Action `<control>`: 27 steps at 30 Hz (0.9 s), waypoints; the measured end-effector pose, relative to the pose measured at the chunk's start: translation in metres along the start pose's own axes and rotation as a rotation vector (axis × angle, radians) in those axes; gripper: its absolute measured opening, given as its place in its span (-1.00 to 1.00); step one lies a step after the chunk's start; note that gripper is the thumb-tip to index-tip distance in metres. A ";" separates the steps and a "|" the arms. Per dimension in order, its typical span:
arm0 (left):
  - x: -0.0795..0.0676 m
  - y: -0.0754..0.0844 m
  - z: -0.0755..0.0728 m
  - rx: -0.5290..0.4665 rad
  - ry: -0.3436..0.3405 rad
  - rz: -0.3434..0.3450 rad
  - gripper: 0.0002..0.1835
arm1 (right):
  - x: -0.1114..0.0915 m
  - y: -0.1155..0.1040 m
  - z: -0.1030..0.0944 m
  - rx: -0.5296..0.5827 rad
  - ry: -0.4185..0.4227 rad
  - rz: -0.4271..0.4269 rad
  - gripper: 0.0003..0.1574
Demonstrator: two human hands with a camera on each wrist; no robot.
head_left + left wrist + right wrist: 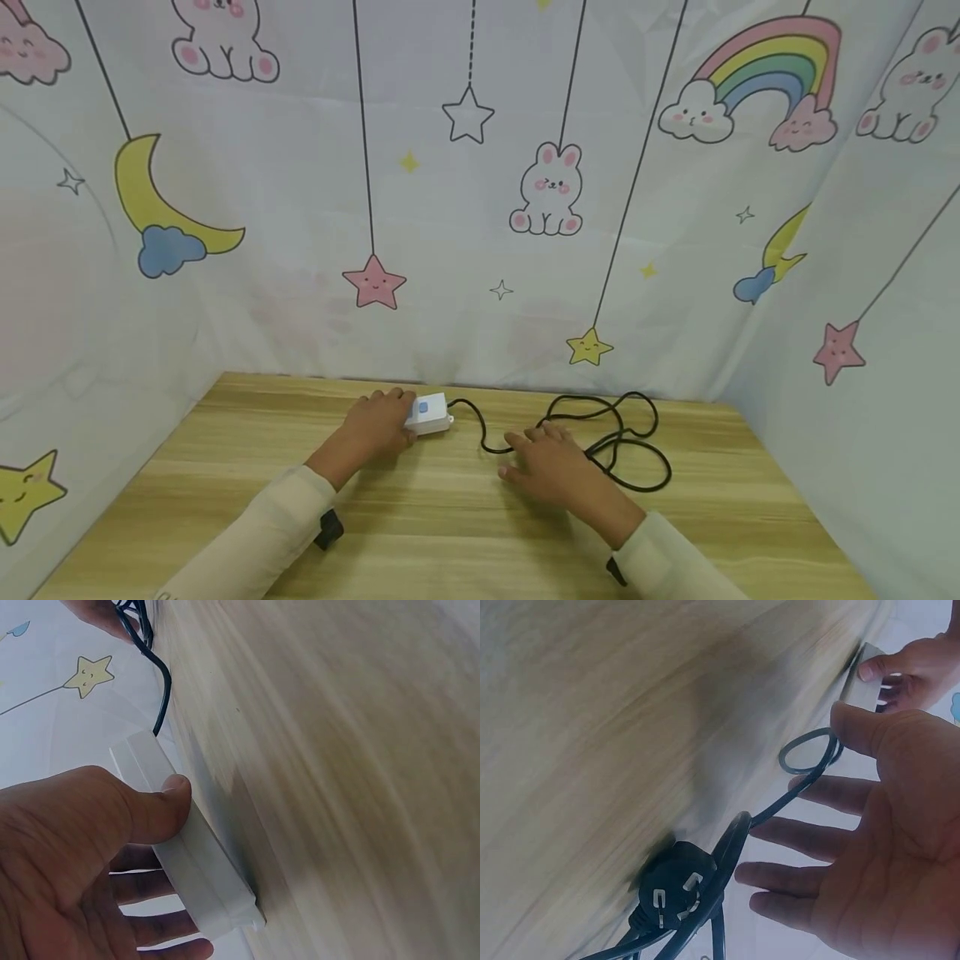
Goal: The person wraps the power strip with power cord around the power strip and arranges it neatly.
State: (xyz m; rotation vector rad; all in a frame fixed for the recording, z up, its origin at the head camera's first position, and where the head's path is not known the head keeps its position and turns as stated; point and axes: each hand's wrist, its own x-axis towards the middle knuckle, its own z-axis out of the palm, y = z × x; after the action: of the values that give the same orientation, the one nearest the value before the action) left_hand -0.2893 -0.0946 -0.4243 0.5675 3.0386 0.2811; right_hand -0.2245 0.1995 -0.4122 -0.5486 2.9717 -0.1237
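A white power strip [432, 415], a small box with a blue patch on its top, lies toward the back of the wooden table. My left hand [381, 423] holds its left part, thumb on the near side, as the left wrist view shows; the hand covers that end. From the strip's right end runs a black cord [482, 429] that loops loosely to the right. Over the near part of those loops hovers my right hand [551, 467], fingers spread and slightly bent; whether they touch the cord I cannot tell. A black plug [676, 886] with metal contacts shows below that hand in the right wrist view.
Around the wooden table [450, 533] hangs a white cloth [465, 333] printed with stars, rabbits and moons, on the back and both sides. The cord's far loops [637, 490] lie near the back right of the table.
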 end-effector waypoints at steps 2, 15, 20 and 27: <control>0.000 0.000 0.001 -0.007 0.001 0.002 -0.31 | 0.000 0.000 0.001 -0.008 0.003 -0.017 -0.23; 0.002 0.006 0.003 -0.018 0.074 0.046 -0.31 | -0.002 0.000 0.007 -0.076 0.076 -0.098 -0.42; 0.004 0.011 0.003 -0.065 0.098 0.067 -0.28 | -0.002 -0.002 0.006 -0.078 0.104 -0.107 -0.51; 0.007 0.016 0.006 -0.118 0.138 0.098 -0.28 | 0.000 -0.001 0.007 -0.082 0.184 -0.151 -0.63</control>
State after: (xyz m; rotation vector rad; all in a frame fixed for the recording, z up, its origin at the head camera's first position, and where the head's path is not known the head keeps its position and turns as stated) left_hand -0.2895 -0.0764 -0.4269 0.7180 3.1023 0.5200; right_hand -0.2233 0.1980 -0.4194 -0.8137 3.1214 -0.0685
